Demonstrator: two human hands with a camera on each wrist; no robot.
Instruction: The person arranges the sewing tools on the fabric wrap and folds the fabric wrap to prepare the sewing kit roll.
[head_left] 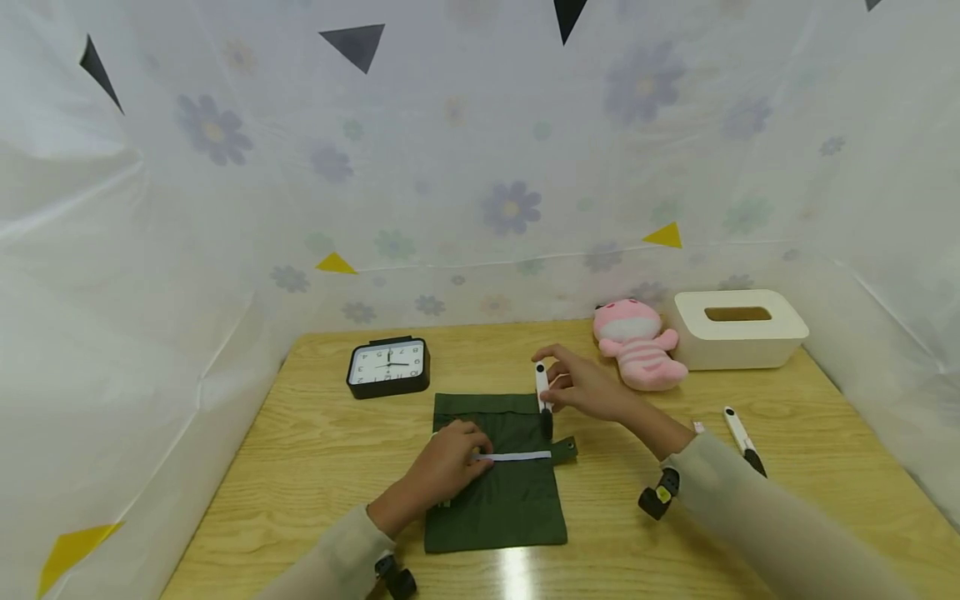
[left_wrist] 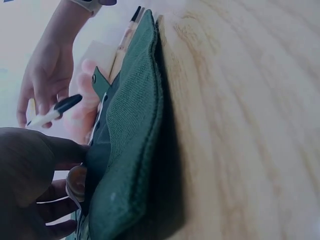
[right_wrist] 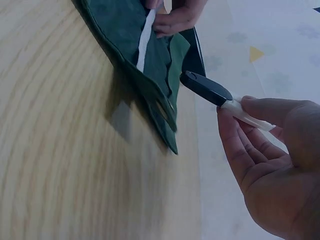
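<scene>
A dark green fabric roll (head_left: 517, 508) lies spread on the table, with a white elastic band (head_left: 525, 456) across its middle and a snap tab (head_left: 564, 451) at its right edge. My left hand (head_left: 450, 457) rests over the left part of the roll and pinches the band, which runs over a fingertip in the left wrist view. Above the roll's upper right corner, my right hand (head_left: 585, 385) holds a slim tool (right_wrist: 207, 90) between thumb and fingers. The tool has a white handle and a rounded black end, which points down toward the fabric.
A similar white-and-black tool (head_left: 742, 437) lies on the table at right, beside a small pinkish item (head_left: 699, 427). Farther back are a pink plush toy (head_left: 637, 346) and a white tissue box (head_left: 738, 333). A black-framed clock (head_left: 388, 367) lies behind the roll at left.
</scene>
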